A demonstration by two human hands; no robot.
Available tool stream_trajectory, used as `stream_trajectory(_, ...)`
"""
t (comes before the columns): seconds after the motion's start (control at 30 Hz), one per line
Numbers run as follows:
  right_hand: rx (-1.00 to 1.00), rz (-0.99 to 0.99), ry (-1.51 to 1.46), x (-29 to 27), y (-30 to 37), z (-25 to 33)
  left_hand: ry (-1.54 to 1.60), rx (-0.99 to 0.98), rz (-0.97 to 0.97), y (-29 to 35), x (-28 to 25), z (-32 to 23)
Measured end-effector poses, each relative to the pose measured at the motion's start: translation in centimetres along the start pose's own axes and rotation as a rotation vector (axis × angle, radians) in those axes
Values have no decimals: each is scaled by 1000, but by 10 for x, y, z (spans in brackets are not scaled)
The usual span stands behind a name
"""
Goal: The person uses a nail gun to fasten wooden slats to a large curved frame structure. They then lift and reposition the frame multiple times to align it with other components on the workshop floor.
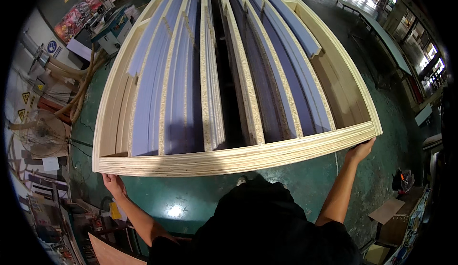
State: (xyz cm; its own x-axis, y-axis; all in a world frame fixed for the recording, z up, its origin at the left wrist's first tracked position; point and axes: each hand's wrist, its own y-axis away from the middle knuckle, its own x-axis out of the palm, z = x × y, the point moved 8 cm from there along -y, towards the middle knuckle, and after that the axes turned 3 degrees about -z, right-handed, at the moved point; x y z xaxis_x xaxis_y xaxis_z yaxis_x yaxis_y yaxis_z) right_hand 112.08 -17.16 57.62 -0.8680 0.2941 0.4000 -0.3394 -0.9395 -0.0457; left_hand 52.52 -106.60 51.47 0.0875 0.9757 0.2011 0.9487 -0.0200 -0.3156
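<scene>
In front of me is a large wooden frame [238,156] with layered plywood edges, its near end running across the view. Inside it, several long chipboard slats [206,98] stand on edge, running away from me. Lilac-blue panels [149,122] lie along them, with dark gaps near the middle. At the near left corner, my left hand [114,186] is closed against the frame's underside, its fingertips partly hidden. My right hand [361,151] grips the near right corner from below, with most fingers tucked out of sight beneath the edge.
A caged fan [45,134] and bent hoses [81,81] stand at the left. Farther right is a long, narrow table [381,33]. A brown board [387,210] and a cabinet sit at lower right; a wooden panel [112,250] leans at lower left. The floor [210,193] is green.
</scene>
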Motion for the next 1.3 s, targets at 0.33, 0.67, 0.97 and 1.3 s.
stream_trajectory(0.33,-90,49,53,-8,-26,-12,30,60,-73,5,20,-9)
stream_trajectory(0.67,-154,65,50,-20,-28,-12,-87,-22,-146,-8,2,4)
stream_trajectory(0.97,-59,161,-72,-26,-27,-24,18,4,-394,-8,39,-21)
stream_trajectory(1.3,1,131,-14,-31,-17,-42,-76,-79,-947,13,100,-20)
